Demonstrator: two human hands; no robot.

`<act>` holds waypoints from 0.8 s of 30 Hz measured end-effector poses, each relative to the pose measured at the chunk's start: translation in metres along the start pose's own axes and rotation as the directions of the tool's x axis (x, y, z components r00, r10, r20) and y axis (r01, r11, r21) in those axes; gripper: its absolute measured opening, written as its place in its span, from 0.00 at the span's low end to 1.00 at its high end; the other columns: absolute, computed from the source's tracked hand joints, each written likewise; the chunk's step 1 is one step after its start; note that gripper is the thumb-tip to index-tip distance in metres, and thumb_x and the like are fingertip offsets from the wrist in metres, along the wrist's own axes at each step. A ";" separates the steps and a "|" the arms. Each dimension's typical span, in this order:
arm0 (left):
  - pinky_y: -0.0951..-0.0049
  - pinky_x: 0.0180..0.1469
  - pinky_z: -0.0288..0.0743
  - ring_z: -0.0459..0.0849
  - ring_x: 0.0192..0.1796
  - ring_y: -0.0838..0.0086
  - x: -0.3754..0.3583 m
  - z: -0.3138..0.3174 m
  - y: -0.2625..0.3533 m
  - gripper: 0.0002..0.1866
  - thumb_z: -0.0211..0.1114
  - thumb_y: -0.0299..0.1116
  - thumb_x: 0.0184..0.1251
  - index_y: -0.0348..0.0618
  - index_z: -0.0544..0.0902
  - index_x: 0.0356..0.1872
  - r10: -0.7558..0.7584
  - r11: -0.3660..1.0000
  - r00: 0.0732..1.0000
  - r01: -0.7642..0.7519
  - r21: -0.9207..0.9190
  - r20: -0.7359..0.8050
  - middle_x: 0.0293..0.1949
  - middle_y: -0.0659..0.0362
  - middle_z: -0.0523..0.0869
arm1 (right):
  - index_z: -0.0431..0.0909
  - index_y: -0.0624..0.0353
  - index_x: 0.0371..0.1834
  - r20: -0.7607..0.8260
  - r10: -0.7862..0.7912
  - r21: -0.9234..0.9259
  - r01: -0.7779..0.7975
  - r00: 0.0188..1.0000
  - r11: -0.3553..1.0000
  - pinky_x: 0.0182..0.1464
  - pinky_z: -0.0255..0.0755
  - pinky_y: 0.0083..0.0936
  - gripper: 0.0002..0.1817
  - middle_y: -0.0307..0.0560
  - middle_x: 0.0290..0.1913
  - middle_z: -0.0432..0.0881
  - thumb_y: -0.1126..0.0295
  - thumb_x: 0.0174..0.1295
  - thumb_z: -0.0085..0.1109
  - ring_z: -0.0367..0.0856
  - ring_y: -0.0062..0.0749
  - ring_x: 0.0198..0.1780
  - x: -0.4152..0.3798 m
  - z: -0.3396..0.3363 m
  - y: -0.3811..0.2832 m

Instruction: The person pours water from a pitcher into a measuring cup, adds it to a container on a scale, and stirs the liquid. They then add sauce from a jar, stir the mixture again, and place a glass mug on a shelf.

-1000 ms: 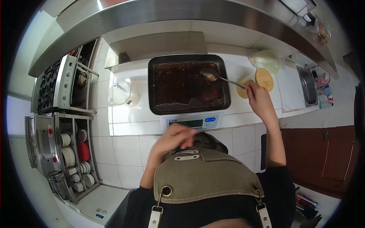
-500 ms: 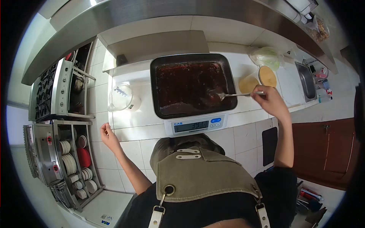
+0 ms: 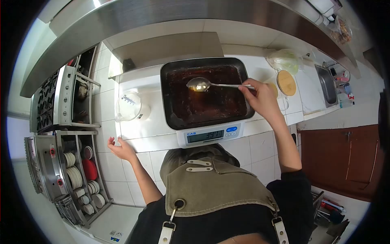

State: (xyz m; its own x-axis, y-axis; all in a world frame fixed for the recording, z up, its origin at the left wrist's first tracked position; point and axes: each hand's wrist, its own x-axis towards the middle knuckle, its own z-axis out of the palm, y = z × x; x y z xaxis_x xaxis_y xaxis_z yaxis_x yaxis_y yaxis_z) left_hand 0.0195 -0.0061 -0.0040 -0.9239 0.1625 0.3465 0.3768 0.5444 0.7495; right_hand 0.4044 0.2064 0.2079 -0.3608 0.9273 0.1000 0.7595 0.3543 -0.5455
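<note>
Beyond your hands, the white tabletop (image 3: 151, 129) ran along the tiled wall. Your right hand (image 3: 260, 95) had its grip closed round the spoon (image 3: 200, 84), whose bowl hung over the dark tray (image 3: 178, 122) left of that grip. Your left hand (image 3: 122, 149), fingers loosely curled, held nothing near the tabletop's front edge.

White counter (image 3: 151, 84) carrying digital scale (image 3: 193, 140), measuring jug (image 3: 129, 106), plastic bag (image 3: 282, 61).

Between the measuring jug (image 3: 129, 106) and the black baking tray (image 3: 207, 116), a bare strip of desk (image 3: 153, 103) gives a hand passage. On the tray's other side, the wooden lid (image 3: 286, 83) and plastic-wrapped cabbage (image 3: 284, 61) crowd the way; a metal shelf (image 3: 203, 10) juts overhead.
</note>
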 end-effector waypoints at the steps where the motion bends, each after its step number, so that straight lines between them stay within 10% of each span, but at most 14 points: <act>1: 0.61 0.55 0.65 0.74 0.51 0.60 0.000 0.000 0.000 0.17 0.58 0.30 0.59 0.37 0.72 0.49 -0.003 1.000 1.000 0.003 0.003 -0.004 0.47 0.52 0.78 | 0.80 0.58 0.32 -0.030 -0.015 -0.036 0.014 0.999 0.999 0.28 0.71 0.33 0.10 0.54 0.18 0.77 0.62 0.59 0.59 0.80 0.45 0.24 0.005 -0.001 0.004; 15: 0.59 0.54 0.65 0.75 0.50 0.58 0.000 0.000 0.006 0.18 0.59 0.32 0.56 0.39 0.73 0.48 0.013 0.997 1.000 -0.013 0.078 0.003 0.46 0.52 0.79 | 0.80 0.63 0.27 -0.014 0.142 -0.290 -0.140 0.990 0.947 0.26 0.68 0.28 0.08 0.52 0.22 0.80 0.68 0.55 0.61 0.73 0.36 0.17 -0.027 -0.087 0.010; 24: 0.60 0.54 0.66 0.75 0.51 0.59 0.001 0.001 0.002 0.18 0.59 0.34 0.58 0.39 0.73 0.49 -0.018 0.992 1.000 0.015 0.125 0.025 0.48 0.52 0.78 | 0.79 0.64 0.31 0.219 0.079 0.030 -0.087 0.973 0.996 0.28 0.72 0.26 0.08 0.53 0.19 0.78 0.70 0.57 0.60 0.79 0.36 0.20 -0.038 -0.045 0.009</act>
State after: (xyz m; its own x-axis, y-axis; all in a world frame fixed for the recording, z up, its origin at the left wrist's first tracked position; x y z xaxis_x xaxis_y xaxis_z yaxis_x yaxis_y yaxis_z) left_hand 0.0193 -0.0041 -0.0022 -0.9320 0.1733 0.3184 0.3517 0.6454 0.6781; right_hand 0.4490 0.1793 0.2366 -0.4093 0.9034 -0.1278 0.7718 0.2681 -0.5766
